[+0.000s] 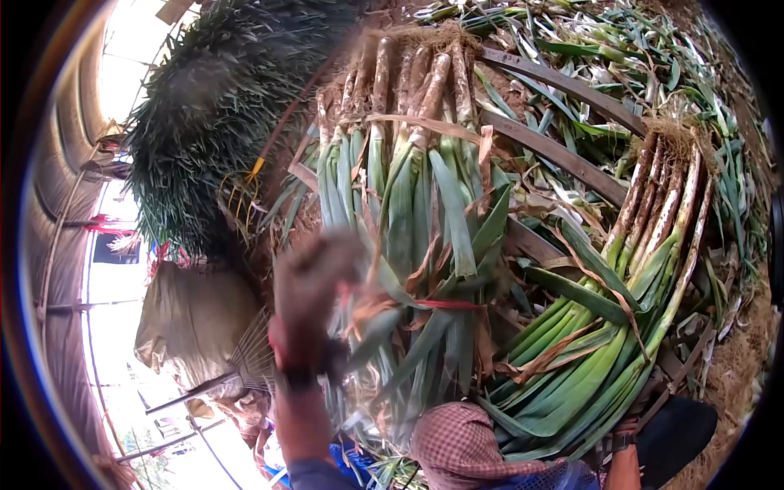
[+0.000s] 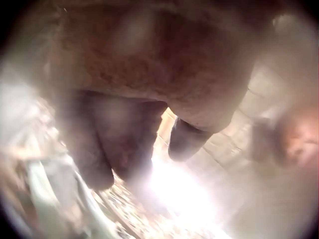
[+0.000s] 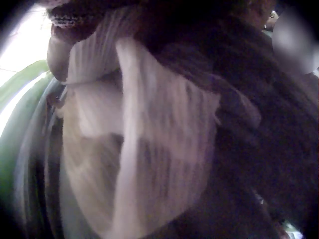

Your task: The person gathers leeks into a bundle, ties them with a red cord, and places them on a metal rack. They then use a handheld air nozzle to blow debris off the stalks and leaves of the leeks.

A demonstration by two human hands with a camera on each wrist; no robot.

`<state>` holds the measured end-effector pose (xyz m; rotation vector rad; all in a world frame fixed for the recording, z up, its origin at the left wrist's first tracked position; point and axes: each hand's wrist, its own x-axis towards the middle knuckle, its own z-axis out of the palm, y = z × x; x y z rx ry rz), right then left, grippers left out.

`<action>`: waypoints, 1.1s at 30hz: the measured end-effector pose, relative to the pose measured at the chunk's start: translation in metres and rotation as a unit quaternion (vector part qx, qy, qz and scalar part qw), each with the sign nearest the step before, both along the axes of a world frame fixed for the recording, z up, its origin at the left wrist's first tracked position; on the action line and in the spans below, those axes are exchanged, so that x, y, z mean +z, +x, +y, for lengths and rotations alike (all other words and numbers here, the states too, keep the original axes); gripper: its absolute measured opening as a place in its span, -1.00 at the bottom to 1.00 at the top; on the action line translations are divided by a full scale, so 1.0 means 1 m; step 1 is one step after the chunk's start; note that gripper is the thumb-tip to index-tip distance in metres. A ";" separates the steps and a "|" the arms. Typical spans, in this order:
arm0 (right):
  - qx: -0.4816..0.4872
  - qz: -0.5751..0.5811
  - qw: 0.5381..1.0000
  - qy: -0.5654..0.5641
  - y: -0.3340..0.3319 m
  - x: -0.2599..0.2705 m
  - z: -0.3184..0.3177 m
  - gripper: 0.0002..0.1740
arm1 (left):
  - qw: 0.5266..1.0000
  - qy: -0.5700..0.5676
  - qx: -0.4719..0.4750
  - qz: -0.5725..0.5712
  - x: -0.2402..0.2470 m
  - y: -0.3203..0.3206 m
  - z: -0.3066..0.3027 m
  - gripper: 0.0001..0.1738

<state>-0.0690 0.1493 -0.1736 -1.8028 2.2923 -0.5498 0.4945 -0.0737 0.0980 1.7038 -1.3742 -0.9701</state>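
In the head view my left hand (image 1: 314, 286), blurred, hovers beside a bundle of long-stalked green vegetables (image 1: 400, 196) like leeks, circled by a red tie (image 1: 449, 305). Dark fingers (image 2: 124, 144) hang loosely bent in the left wrist view, with a gap by the thumb and no held thing visible. A second bundle (image 1: 588, 359) lies to the right, roots at the top. Below it, my right hand is mostly hidden at its leafy end. A pale dry leaf (image 3: 159, 144) fills much of the right wrist view and covers what this hand (image 3: 60, 55) does; green leaves (image 3: 25, 134) stand left.
Wooden slats (image 1: 563, 163) run under the bundles. A large dark green heap (image 1: 220, 106) is at the upper left, above a tan sack (image 1: 196, 322) and a wire rake (image 1: 253, 351). Loose leaves (image 1: 588, 49) litter the upper right. Checked cloth (image 1: 457, 445) shows at the bottom.
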 end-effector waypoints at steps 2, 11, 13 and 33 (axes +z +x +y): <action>-0.001 -0.001 1.000 0.001 -0.001 0.000 0.003 -0.52 | 0.984 -0.039 0.172 0.025 -0.049 0.055 -0.070 -0.64; -0.007 0.014 1.000 0.023 0.005 0.009 0.017 -0.53 | 0.974 0.132 0.181 0.005 -0.219 0.234 -0.180 0.09; -0.008 0.015 0.999 0.031 0.005 0.010 0.018 -0.54 | 0.961 0.191 0.170 0.108 -0.177 0.182 -0.175 -0.03; 0.004 -0.014 1.000 0.018 0.006 0.001 0.010 -0.57 | 0.959 0.184 0.009 0.215 -0.152 0.012 -0.150 -0.52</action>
